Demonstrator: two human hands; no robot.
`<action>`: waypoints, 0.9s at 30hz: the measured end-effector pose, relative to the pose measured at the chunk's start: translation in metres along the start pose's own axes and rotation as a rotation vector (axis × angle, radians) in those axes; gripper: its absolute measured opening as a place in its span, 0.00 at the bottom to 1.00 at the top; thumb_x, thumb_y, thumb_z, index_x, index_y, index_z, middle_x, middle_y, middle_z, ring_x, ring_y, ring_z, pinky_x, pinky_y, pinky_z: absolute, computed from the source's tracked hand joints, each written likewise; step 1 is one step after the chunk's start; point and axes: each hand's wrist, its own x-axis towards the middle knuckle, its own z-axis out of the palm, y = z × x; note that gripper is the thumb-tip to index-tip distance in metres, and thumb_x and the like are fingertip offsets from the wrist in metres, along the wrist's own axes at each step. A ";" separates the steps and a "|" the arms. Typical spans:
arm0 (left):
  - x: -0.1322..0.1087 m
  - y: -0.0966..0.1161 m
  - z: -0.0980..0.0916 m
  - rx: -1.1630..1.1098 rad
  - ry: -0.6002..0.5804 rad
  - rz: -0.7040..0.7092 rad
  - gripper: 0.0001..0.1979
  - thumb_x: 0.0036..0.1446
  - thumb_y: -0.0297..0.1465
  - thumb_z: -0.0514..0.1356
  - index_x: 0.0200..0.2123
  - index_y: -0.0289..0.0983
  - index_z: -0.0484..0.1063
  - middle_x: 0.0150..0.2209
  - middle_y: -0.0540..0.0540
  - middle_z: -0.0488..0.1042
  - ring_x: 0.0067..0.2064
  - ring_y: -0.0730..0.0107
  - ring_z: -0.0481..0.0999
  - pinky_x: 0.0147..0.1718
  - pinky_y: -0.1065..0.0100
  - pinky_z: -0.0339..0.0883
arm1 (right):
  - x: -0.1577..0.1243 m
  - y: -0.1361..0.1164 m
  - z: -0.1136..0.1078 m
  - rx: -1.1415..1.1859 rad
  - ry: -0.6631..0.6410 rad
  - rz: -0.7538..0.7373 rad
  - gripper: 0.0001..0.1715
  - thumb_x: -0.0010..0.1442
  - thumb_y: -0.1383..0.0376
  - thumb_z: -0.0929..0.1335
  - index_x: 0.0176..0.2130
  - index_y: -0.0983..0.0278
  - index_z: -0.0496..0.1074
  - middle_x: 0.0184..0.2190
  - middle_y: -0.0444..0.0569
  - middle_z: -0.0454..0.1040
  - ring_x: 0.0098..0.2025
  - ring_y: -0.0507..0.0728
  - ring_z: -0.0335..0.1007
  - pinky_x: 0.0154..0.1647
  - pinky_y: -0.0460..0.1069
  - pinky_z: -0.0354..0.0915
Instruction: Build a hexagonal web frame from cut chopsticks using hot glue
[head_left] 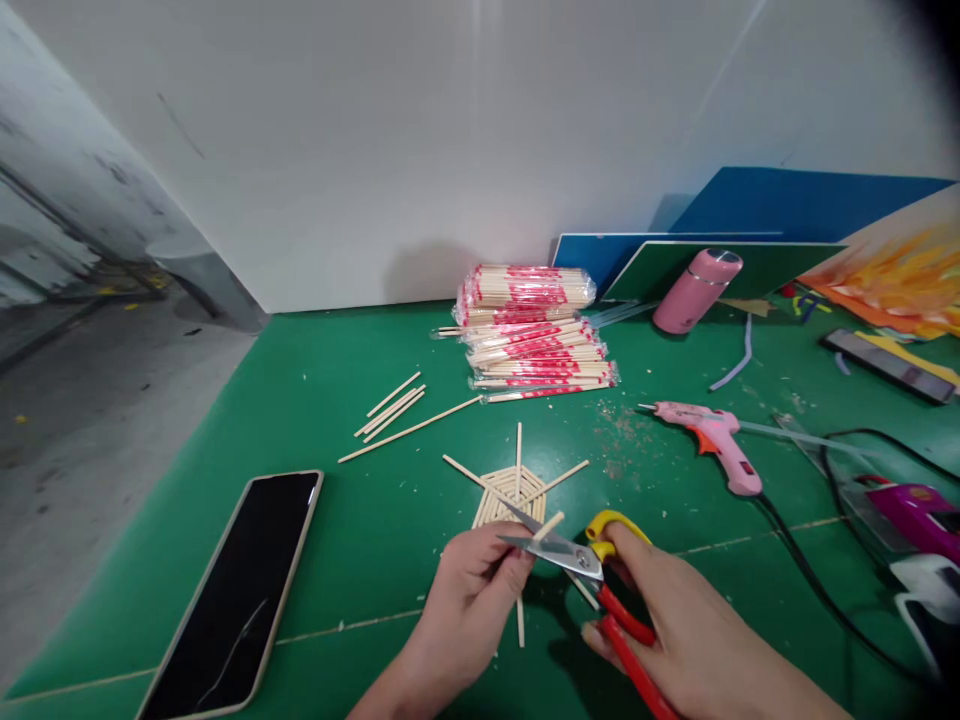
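My right hand (675,610) grips a pair of scissors (581,560) with one yellow and one red handle. Their blades are spread around a thin wooden stick (550,526), which my left hand (476,590) pinches between thumb and fingers. Just beyond and partly under both hands lies a web-shaped piece made of wooden sticks (517,485), with spokes sticking out around a coiled middle. My left hand and the blades cover part of it.
Cut sticks (394,412) and one longer stick lie left of centre. Wrapped chopsticks (536,345) are piled at the wall. A pink glue gun (712,435) with its cord and a pink bottle (697,292) are at right. A phone (240,590) lies at left on the green table (360,560).
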 end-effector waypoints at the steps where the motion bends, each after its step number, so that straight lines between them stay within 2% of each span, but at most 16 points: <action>1: 0.000 0.000 -0.001 -0.066 -0.026 -0.039 0.10 0.52 0.32 0.55 0.24 0.32 0.71 0.21 0.51 0.64 0.23 0.77 0.59 0.23 0.75 0.54 | 0.000 -0.001 -0.001 -0.003 -0.001 -0.012 0.21 0.47 0.56 0.67 0.38 0.61 0.57 0.34 0.47 0.69 0.33 0.55 0.65 0.29 0.46 0.58; 6: 0.002 -0.003 -0.004 -0.396 -0.145 -0.254 0.13 0.46 0.37 0.61 0.21 0.31 0.71 0.16 0.54 0.59 0.19 0.82 0.52 0.17 0.76 0.43 | -0.002 0.000 -0.006 -0.031 -0.021 -0.047 0.22 0.45 0.56 0.68 0.37 0.61 0.56 0.34 0.47 0.67 0.32 0.54 0.63 0.29 0.47 0.58; 12: 0.002 -0.003 -0.004 -0.458 -0.183 -0.311 0.14 0.43 0.38 0.63 0.20 0.31 0.71 0.15 0.53 0.60 0.17 0.83 0.51 0.16 0.76 0.41 | -0.001 0.002 -0.008 -0.003 -0.056 -0.060 0.12 0.50 0.59 0.65 0.31 0.60 0.58 0.28 0.43 0.68 0.27 0.52 0.61 0.25 0.46 0.55; 17: 0.001 -0.003 -0.005 -0.468 -0.160 -0.274 0.12 0.45 0.37 0.62 0.22 0.32 0.73 0.15 0.54 0.59 0.18 0.83 0.52 0.16 0.76 0.41 | -0.002 0.003 -0.004 0.025 -0.045 -0.047 0.07 0.49 0.66 0.64 0.30 0.61 0.59 0.26 0.43 0.68 0.26 0.52 0.62 0.24 0.46 0.53; 21: 0.001 -0.001 -0.005 -0.425 -0.154 -0.203 0.12 0.47 0.36 0.61 0.23 0.32 0.72 0.16 0.54 0.58 0.19 0.82 0.53 0.17 0.76 0.43 | -0.001 0.002 0.000 0.059 -0.044 -0.036 0.06 0.49 0.66 0.64 0.30 0.61 0.58 0.25 0.43 0.69 0.25 0.51 0.62 0.23 0.45 0.53; 24: 0.002 0.000 -0.004 -0.331 -0.146 -0.148 0.12 0.50 0.35 0.59 0.23 0.32 0.71 0.16 0.54 0.58 0.19 0.81 0.53 0.18 0.76 0.45 | 0.001 0.003 0.002 0.073 -0.039 -0.025 0.07 0.49 0.66 0.64 0.30 0.61 0.58 0.26 0.42 0.69 0.25 0.51 0.63 0.24 0.45 0.54; 27: 0.003 0.001 -0.002 -0.181 -0.061 -0.062 0.10 0.52 0.32 0.56 0.23 0.32 0.70 0.18 0.53 0.60 0.21 0.80 0.56 0.20 0.76 0.49 | 0.002 0.004 0.004 0.056 0.000 0.002 0.09 0.50 0.64 0.65 0.31 0.60 0.57 0.27 0.43 0.69 0.27 0.52 0.64 0.25 0.45 0.55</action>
